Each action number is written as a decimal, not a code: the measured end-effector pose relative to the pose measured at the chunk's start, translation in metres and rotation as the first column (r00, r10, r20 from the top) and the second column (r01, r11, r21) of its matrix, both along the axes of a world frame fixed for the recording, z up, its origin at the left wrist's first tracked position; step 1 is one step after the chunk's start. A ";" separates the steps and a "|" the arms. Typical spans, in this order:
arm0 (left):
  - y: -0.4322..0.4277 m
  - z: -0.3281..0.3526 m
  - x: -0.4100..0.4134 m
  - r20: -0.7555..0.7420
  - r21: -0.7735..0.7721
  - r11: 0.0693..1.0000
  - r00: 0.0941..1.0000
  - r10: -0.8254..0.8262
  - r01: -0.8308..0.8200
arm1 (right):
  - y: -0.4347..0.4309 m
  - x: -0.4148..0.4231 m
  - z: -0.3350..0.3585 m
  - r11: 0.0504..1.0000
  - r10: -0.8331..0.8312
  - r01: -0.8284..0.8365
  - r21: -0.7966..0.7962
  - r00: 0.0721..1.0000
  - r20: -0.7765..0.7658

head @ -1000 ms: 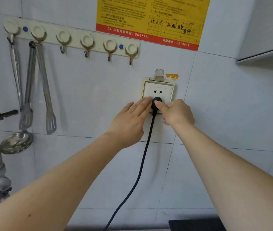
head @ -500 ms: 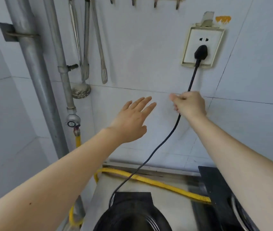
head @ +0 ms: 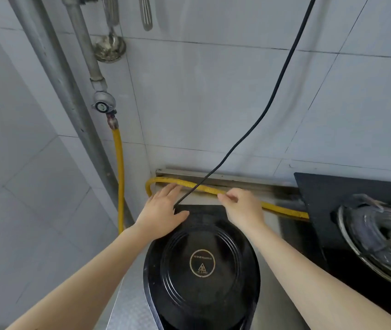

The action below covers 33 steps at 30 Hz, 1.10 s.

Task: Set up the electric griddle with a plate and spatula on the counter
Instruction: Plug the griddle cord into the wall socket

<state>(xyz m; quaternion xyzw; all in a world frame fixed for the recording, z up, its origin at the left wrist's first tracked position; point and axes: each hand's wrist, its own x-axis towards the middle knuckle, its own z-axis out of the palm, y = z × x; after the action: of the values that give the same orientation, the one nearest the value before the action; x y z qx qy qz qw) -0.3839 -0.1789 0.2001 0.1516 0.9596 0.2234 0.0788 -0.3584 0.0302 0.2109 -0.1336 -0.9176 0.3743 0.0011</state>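
Fingers of my left hand point(head: 161, 216) lie straight on the far left corner of the one black griddle point(head: 201, 265); my right hand point(head: 245, 209), loosely curled, holds nothing over its far right. On the counter point(head: 129, 306), its long axis runs toward the wall, one cord point(head: 273, 96) entering between my hands.

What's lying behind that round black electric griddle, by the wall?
A yellow corrugated hose runs along the white tiled wall, and a black power cord rises from the griddle's back. The left hand and right hand cover stretches of the hose.
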 end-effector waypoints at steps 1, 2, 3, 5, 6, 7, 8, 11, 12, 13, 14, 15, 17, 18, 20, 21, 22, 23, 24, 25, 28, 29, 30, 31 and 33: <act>-0.002 -0.008 0.003 0.064 0.027 0.999 0.997 0.030 -0.032 | 0.005 0.003 -0.009 1.000 -0.009 0.010 -0.018 0.999 0.033; -0.004 -0.015 0.007 0.138 0.056 0.996 0.989 0.055 -0.063 | 0.010 0.007 -0.019 0.999 -0.012 0.015 -0.037 0.997 0.078; -0.005 -0.021 0.010 0.209 0.090 0.991 0.975 0.080 -0.101 | 0.015 0.010 -0.028 0.998 -0.007 0.014 -0.056 0.992 0.129; -0.007 -0.030 0.014 0.320 0.169 0.968 0.939 0.125 -0.187 | 0.024 0.016 -0.042 0.995 0.016 0.007 -0.096 0.972 0.233; -0.007 -0.034 0.014 0.362 0.205 0.951 0.921 0.145 -0.231 | 0.028 0.018 -0.048 0.994 0.030 0.001 -0.109 0.960 0.277; -0.007 -0.037 0.013 0.392 0.233 0.936 0.906 0.159 -0.265 | 0.031 0.019 -0.051 0.993 0.041 -0.004 -0.121 0.949 0.312; -0.007 -0.040 0.013 0.415 0.252 0.924 0.895 0.165 -0.287 | 0.033 0.018 -0.054 0.991 0.051 -0.005 -0.135 0.939 0.341; -0.007 -0.047 0.011 0.464 0.303 0.903 0.875 0.140 -0.305 | 0.029 0.015 -0.060 0.982 0.063 0.021 -0.190 0.902 0.427; -0.006 -0.050 0.010 0.490 0.316 0.894 0.862 0.133 -0.318 | 0.027 0.013 -0.061 0.978 0.071 0.029 -0.205 0.884 0.462; -0.005 -0.053 0.009 0.523 0.321 0.884 0.842 0.135 -0.341 | 0.024 0.011 -0.063 0.975 0.080 0.037 -0.219 0.862 0.501; -0.005 -0.055 0.008 0.553 0.319 0.873 0.821 0.145 -0.369 | 0.022 0.009 -0.064 0.971 0.087 0.048 -0.234 0.841 0.534; -0.004 -0.056 0.006 0.578 0.317 0.863 0.802 0.153 -0.393 | 0.021 0.006 -0.063 0.967 0.092 0.062 -0.248 0.821 0.563; -0.004 -0.061 0.001 0.617 0.329 0.841 0.772 0.153 -0.430 | 0.021 0.000 -0.061 0.964 0.094 0.083 -0.254 0.785 0.613; -0.003 -0.062 0.000 0.628 0.338 0.833 0.764 0.147 -0.438 | 0.022 -0.003 -0.059 0.967 0.100 0.076 -0.243 0.765 0.637; -0.003 -0.064 -0.002 0.650 0.339 0.826 0.747 0.140 -0.450 | 0.023 -0.009 -0.059 0.974 0.115 0.061 -0.220 0.699 0.706; -0.003 -0.065 -0.002 0.656 0.339 0.824 0.742 0.139 -0.454 | 0.023 -0.010 -0.057 0.973 0.131 0.055 -0.223 0.665 0.736; -0.003 -0.066 -0.002 0.661 0.339 0.822 0.738 0.139 -0.458 | 0.023 -0.010 -0.057 0.970 0.151 0.052 -0.238 0.639 0.754; -0.003 -0.068 -0.003 0.665 0.337 0.821 0.734 0.138 -0.460 | 0.023 -0.011 -0.057 0.965 0.169 0.052 -0.257 0.626 0.761; -0.003 -0.069 -0.003 0.668 0.336 0.822 0.732 0.136 -0.460 | 0.024 -0.010 -0.058 0.959 0.182 0.057 -0.277 0.626 0.758; -0.004 -0.070 -0.003 0.670 0.338 0.820 0.730 0.135 -0.461 | 0.024 -0.010 -0.059 0.952 0.191 0.065 -0.299 0.637 0.746; -0.004 -0.072 -0.004 0.674 0.351 0.818 0.730 0.117 -0.455 | 0.026 -0.005 -0.063 0.933 0.181 0.100 -0.345 0.697 0.694; -0.005 -0.072 -0.003 0.675 0.358 0.817 0.730 0.108 -0.452 | 0.026 -0.002 -0.064 0.931 0.182 0.099 -0.352 0.711 0.679; -0.005 -0.072 -0.003 0.678 0.363 0.815 0.728 0.101 -0.451 | 0.026 0.000 -0.065 0.932 0.180 0.092 -0.351 0.723 0.667; -0.005 -0.072 -0.003 0.682 0.366 0.815 0.725 0.094 -0.450 | 0.025 0.004 -0.066 0.932 0.176 0.089 -0.350 0.735 0.655; -0.005 -0.070 -0.002 0.689 0.374 0.817 0.721 0.073 -0.439 | 0.025 0.010 -0.065 0.931 0.164 0.088 -0.354 0.765 0.622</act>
<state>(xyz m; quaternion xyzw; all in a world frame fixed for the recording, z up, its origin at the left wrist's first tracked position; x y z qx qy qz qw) -0.3857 -0.1836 0.1302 -0.0596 0.7879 0.5175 0.3283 -0.3486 0.0555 0.1456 -0.2322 -0.7794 0.4686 -0.3451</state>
